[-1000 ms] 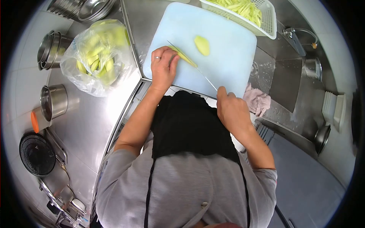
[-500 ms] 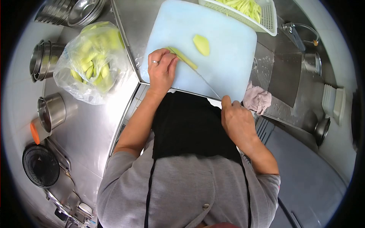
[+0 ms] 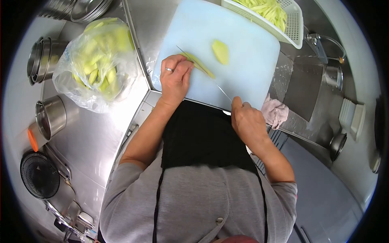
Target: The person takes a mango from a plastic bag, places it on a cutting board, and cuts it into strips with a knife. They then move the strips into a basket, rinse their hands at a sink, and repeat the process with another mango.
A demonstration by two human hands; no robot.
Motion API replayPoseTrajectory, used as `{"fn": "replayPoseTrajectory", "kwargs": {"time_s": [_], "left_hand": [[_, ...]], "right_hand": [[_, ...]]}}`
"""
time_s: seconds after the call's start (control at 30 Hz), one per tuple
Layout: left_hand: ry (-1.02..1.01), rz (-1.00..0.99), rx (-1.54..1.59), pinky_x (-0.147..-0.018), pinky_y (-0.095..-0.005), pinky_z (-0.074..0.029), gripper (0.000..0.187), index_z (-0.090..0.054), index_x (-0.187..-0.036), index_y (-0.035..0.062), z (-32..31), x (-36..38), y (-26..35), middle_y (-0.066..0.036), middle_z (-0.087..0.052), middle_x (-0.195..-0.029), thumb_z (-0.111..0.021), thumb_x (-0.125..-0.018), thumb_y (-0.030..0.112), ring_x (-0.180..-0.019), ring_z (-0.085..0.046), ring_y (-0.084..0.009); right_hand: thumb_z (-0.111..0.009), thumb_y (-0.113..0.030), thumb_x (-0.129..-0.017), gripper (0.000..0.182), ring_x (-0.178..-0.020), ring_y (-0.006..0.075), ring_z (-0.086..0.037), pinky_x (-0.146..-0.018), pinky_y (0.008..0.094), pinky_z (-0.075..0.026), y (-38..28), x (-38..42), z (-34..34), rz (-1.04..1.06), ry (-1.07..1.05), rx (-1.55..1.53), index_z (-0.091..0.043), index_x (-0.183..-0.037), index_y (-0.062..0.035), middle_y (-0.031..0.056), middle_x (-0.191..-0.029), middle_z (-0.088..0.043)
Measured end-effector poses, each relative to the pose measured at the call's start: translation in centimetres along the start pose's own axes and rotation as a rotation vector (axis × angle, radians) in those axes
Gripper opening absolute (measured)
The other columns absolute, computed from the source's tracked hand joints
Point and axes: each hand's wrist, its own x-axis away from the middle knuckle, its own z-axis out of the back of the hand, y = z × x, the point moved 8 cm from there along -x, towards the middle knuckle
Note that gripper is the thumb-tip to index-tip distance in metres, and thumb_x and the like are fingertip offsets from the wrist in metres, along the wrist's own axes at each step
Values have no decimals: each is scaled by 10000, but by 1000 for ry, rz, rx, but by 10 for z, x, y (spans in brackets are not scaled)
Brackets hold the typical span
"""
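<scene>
My left hand point(image 3: 175, 77), with a ring on one finger, presses its bent fingertips on a long pale green vegetable piece point(image 3: 204, 70) lying on the light blue cutting board point(image 3: 247, 44). My right hand point(image 3: 249, 121) is wrapped round the handle of a knife point(image 3: 223, 92) at the board's near edge. The thin blade runs diagonally along the vegetable piece, its tip showing beyond my left fingers. A flat, oval vegetable slice point(image 3: 220, 52) lies by itself farther up the board.
A white perforated basket point(image 3: 297, 26) of cut green strips point(image 3: 269, 12) stands at the back right. To the left, a clear plastic bag point(image 3: 67, 83) holds more pale green pieces. A pink cloth point(image 3: 275, 112) lies beside the board near the sink point(image 3: 302, 87). Steel pots point(image 3: 52, 115) line the left wall.
The knife has slid slightly forward along the vegetable piece, its tip now farther past my left fingers. My left hand keeps its hold. The whole view has shifted a little.
</scene>
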Motion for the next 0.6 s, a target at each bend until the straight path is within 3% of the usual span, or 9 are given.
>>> {"fn": "replayPoseTrajectory", "kwargs": {"time_s": [0.43, 0.6], "left_hand": [[10, -13, 17, -807, -392, -531, 251, -707, -962, 86, 2, -4, 1, -94, -669, -1052, -826, -779, -39, -966, -643, -297], [15, 11, 16, -822, -403, -538, 233, -697, -950, 86, 1, -3, 0, -73, -670, -1051, -789, -783, -49, -977, -636, -308]], "right_hand": [[-605, -28, -928, 106, -594, 353, -718, -523, 428, -594, -8, -19, 4, 15, -24, 61, -498, -932, -29, 178, -715, -642], [-615, -51, -941, 110, -586, 380, -700, -527, 470, -577, 5, -52, -36, 100, 74, -23, -511, -935, -15, 216, -690, -655]]}}
